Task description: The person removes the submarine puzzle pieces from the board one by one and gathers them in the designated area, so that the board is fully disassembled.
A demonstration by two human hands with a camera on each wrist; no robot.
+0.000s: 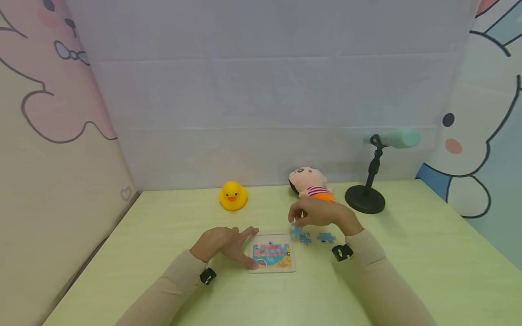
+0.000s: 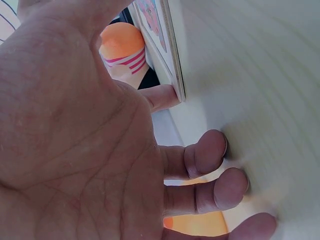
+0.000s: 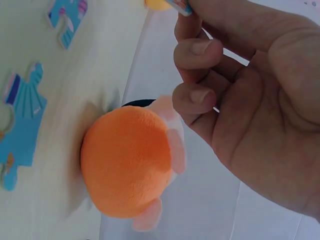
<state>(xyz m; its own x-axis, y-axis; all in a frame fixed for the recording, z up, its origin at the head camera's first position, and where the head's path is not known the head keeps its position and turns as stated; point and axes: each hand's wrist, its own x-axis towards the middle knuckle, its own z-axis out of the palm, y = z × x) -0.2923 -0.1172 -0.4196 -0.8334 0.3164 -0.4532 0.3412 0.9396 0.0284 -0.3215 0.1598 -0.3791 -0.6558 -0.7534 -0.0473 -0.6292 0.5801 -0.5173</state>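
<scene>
Nearest are two beige sleeves, each with a small black device at the wrist, reaching over a pale green table. Just ahead, near the middle, a square puzzle board lies flat, its light rim around a partly filled picture in pink, blue and yellow. The left hand is spread wide at the board's left side: the thumb rests on the near left corner and the index finger touches the far left corner, while the other fingers reach toward the tabletop, gripping nothing.

Right of the board, two loose blue pieces lie on the table, one near the board and one farther right. Slightly beyond them, the right hand is closed at the fingertips, pinching a puzzle piece between thumb and index finger, near the board's far right corner; its other fingers curl loosely.

At the far edge, a yellow rubber duck sits left of centre. A doll in orange shorts lies right of centre, head to the left. Right of it, a black stand holds a mint green cylinder. Behind hangs a creased white sheet.
</scene>
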